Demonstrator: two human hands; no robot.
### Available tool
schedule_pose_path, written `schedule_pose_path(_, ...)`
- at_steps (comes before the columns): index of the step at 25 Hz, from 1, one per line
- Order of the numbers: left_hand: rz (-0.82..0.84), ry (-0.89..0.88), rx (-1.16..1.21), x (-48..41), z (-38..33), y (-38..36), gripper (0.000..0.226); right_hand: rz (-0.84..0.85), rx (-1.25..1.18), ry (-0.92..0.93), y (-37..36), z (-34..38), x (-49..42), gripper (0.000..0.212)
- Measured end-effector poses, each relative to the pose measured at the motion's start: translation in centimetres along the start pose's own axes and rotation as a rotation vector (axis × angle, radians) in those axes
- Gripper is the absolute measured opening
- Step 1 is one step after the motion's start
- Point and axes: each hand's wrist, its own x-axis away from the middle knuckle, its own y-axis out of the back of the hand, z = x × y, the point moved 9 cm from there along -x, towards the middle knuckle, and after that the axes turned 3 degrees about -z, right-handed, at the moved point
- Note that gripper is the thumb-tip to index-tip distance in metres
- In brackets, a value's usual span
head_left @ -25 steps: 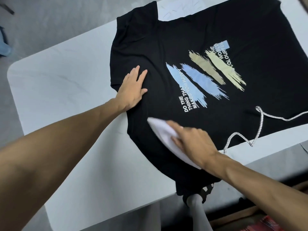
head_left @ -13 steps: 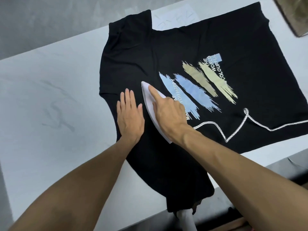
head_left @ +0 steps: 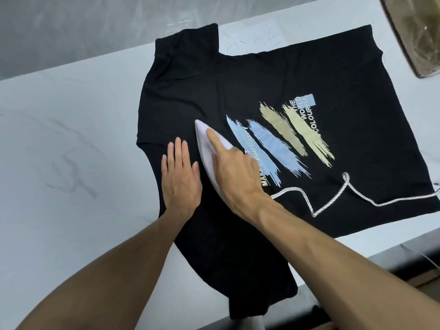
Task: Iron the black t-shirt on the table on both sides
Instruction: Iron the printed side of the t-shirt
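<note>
Head view: table carries the shirt, spread print-up for ironing. Left hand lies flat, fingers straight, likely pinning cloth taut. Right hand grips the iron just beside it, forefinger steering its nose.

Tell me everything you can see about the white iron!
The iron is white and smooth, like plastic, with a sharp pointed nose aimed away from the person. It lies flat on the black t-shirt, just left of the colourful print. The right hand grips its top, hiding the handle, with the pointing finger stretched along it toward the tip. A pale braided cord trails from its back end and zigzags over the shirt. The left hand lies flat close beside it.
</note>
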Motion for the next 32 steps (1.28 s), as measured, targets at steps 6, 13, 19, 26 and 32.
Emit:
schedule_pose_path(6, -0.012, 0.004, 0.02, 0.0, 0.2, 0.1, 0.055, -0.019, 0.043, -0.02, 0.4, -1.0, -1.4, 0.065)
schedule_pose_path(13, -0.02, 0.04, 0.017, 0.0, -0.1, 0.8, 0.055, -0.073, -0.058, -0.181, 2.8, -9.1, -1.7, 0.058)
schedule_pose_path(19, -0.054, -0.007, 0.116, -2.8, -5.5, 1.4, 0.053, -0.041, -0.091, -0.023, 2.5, -6.2, -2.5, 0.052)
schedule_pose_path(26, -0.002, -0.011, -0.034, -3.5, -5.3, -0.6, 0.061, -0.072, 0.023, -0.096, 3.5, -7.9, -4.0, 0.059)
schedule_pose_path(32, 0.026, 0.005, -0.032, -3.7, -5.3, -0.7, 0.062, -0.108, -0.031, -0.247, 6.4, -16.6, -5.2, 0.052)
